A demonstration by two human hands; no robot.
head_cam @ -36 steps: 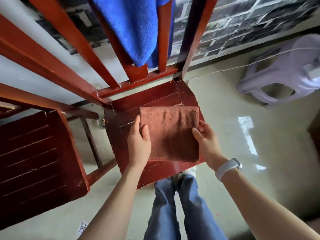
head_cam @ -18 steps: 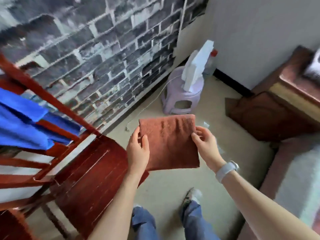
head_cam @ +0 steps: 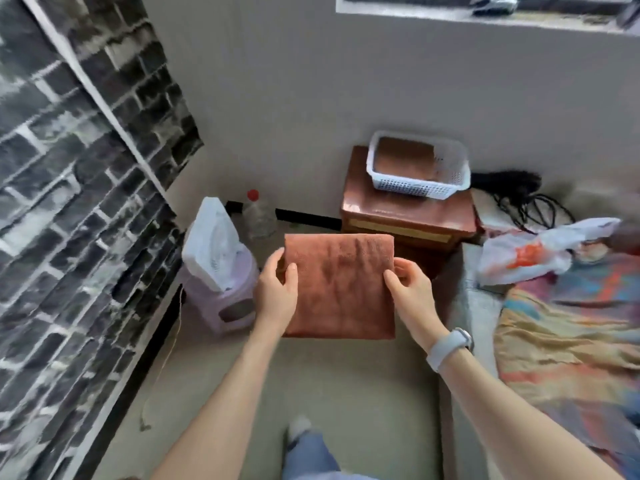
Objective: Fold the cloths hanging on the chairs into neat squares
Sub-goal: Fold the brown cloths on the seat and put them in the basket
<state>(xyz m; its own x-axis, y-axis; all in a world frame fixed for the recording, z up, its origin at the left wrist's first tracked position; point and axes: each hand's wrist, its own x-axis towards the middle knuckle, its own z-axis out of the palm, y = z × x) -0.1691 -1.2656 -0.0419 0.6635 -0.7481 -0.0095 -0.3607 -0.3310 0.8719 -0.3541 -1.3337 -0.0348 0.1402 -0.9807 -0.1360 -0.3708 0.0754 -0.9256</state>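
Two hands hold one folded cloth [head_cam: 341, 285] in the air, above the floor [head_cam: 346, 382] and in front of the person. The cloth is rust-brown, with a soft, napped pile that shows darker streaks, and it makes a flat, nearly square shape with straight edges. The left hand [head_cam: 277, 296] grips its left edge, thumb on top and fingers [head_cam: 273, 261] curled behind. The right hand [head_cam: 412, 296] pinches the right edge the same way, its fingers closed on the fabric; a pale band sits on that wrist [head_cam: 448, 348].

Beyond the cloth stands one glossy reddish-brown wooden cabinet [head_cam: 408, 209] against the plain wall. On it rests one white plastic basket [head_cam: 419, 168], rectangular with perforated sides, and inside lies a second brown cloth [head_cam: 403, 157], flat and folded. To the left, one pale lilac plastic stool [head_cam: 225, 296] carries one white iron [head_cam: 213, 244] standing on end. Just behind it is one clear plastic bottle [head_cam: 258, 216] with a red cap. Dark brick-patterned wallpaper [head_cam: 69, 202] covers the left wall. A crumpled, multicoloured sheet [head_cam: 568, 327] lies at the right, with one white plastic bag [head_cam: 540, 251] near it.
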